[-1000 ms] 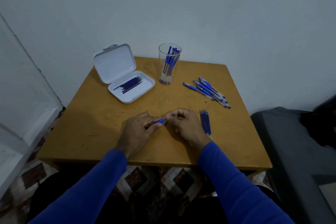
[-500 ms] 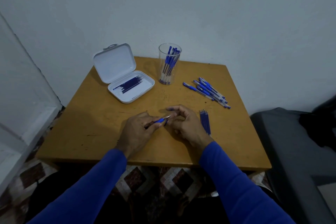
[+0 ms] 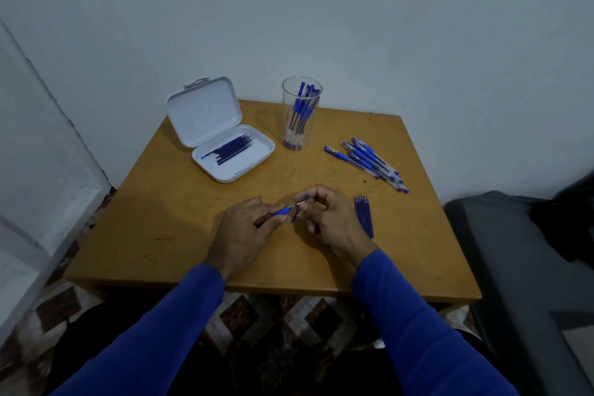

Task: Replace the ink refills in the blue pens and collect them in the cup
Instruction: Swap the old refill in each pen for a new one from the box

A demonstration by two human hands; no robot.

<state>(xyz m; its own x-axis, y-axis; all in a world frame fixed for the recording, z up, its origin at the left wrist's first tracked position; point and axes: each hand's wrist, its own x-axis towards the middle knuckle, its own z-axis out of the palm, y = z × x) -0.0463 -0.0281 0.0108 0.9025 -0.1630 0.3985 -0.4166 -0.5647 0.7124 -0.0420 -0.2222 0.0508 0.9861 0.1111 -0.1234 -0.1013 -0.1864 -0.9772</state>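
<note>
A pen is gripped in the left hand above the table; its tip, possibly the refill, is pinched by the right hand. The cup stands beyond both hands, refills just right of the right hand.

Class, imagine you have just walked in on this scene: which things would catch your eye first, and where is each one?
Front and centre, the left hand and right hand together hold a blue pen just above the wooden table. Behind them, a clear cup stands full of blue pens, with an open white case of refills to its left and a loose pile of pens to its right.
</note>
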